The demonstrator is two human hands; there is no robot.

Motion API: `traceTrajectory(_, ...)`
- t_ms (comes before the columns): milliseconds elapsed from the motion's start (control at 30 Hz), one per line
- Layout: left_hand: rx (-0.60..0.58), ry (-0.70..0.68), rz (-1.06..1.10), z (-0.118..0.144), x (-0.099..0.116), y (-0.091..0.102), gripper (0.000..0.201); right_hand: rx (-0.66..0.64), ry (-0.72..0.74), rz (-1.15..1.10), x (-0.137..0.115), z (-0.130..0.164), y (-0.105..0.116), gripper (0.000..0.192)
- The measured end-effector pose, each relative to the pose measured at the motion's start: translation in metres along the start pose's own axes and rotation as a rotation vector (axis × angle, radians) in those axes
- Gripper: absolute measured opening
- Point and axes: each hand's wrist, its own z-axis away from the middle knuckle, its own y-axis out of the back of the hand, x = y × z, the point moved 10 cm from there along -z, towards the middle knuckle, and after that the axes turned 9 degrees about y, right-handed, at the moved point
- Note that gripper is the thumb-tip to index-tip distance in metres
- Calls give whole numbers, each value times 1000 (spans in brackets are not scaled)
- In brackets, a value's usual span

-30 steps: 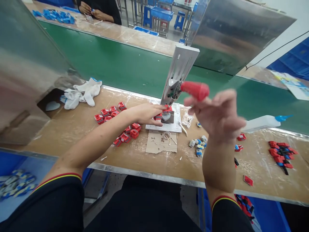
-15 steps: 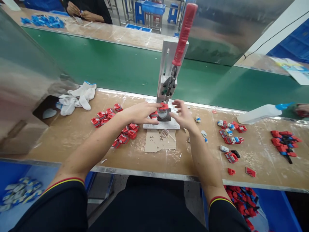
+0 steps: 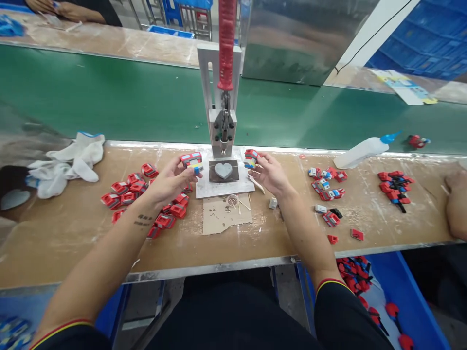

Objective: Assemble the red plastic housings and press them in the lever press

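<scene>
Left hand [image 3: 170, 179] clamped on left piece [image 3: 191, 159], right hand [image 3: 270, 174] on right piece [image 3: 251, 157] — fingertip-only grip could let either slip.

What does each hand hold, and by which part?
Left hand: a red toy piece, by its left side. Right hand: another red piece, by its right side.

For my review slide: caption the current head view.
Left hand and right hand each hold a multicolored toy piece, flanking a toggle press.
</scene>
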Motion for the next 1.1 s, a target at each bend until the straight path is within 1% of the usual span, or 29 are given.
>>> traceTrajectory(67, -2, 63, 119, -2, -9, -3, 51, 67, 38, -12, -12, -9, 23, 34)
traceTrajectory(133, -5, 82, 165, -4, -12, -8, 55, 150, 121, 127, -30, -32, 50, 31)
traceTrajectory(167, -7, 76, 166, -5, -11, -11, 56, 187, 167, 264, -41, -47, 63, 32)
traceTrajectory(200, -9, 62, 154, -7, -10, -14, 57, 206, 210, 456, -52, -63, 72, 34)
traceTrajectory(233, -11, 41, 131, -10, -8, -17, 58, 201, 246, 686, -61, -80, 76, 37)
traceTrajectory(300, -11, -17, 54, -15, -3, -23, 59, 126, 291, 1095, -70, -113, 71, 37)
traceTrajectory(333, -5, -49, 1, -17, -1, -25, 59, 76, 300, 1226, -69, -127, 65, 34)
traceTrajectory(367, 5, -80, -59, -19, 2, -26, 58, 27, 301, 1301, -66, -138, 59, 31)
traceTrajectory(433, 37, -135, -189, -22, 7, -27, 55, -44, 293, 1340, -56, -151, 50, 25)
traceTrajectory(500, 66, -167, -299, -24, 12, -27, 55, -96, 282, 1379, -46, -155, 42, 26)
traceTrajectory(600, 100, -201, -421, -26, 19, -27, 53, -104, 293, 1423, -40, -149, 40, 43)
traceTrajectory(667, 122, -222, -501, -30, 22, -29, 49, -56, 325, 1450, -48, -141, 41, 53)
traceTrajectory(733, 143, -234, -578, -35, 21, -31, 48, 41, 444, 1456, -73, -128, 37, 50)
traceTrajectory(800, 146, -237, -624, -42, 17, -37, 49, 134, 666, 1406, -112, -106, 18, 44)
traceTrajectory(867, 121, -235, -618, -48, 12, -44, 49, 167, 902, 1289, -153, -78, -15, 44)
traceTrajectory(900, 100, -231, -602, -51, 9, -48, 48, 148, 981, 1218, -172, -65, -36, 47)
traceTrajectory(1000, 62, -220, -547, -59, 1, -56, 48, 56, 1114, 994, -222, -36, -102, 57)
traceTrajectory(1067, 59, -228, -516, -62, -1, -58, 48, -27, 1175, 817, -249, -21, -140, 55)
traceTrajectory(1100, 59, -236, -501, -62, -2, -58, 48, -100, 1186, 744, -256, -15, -157, 52)
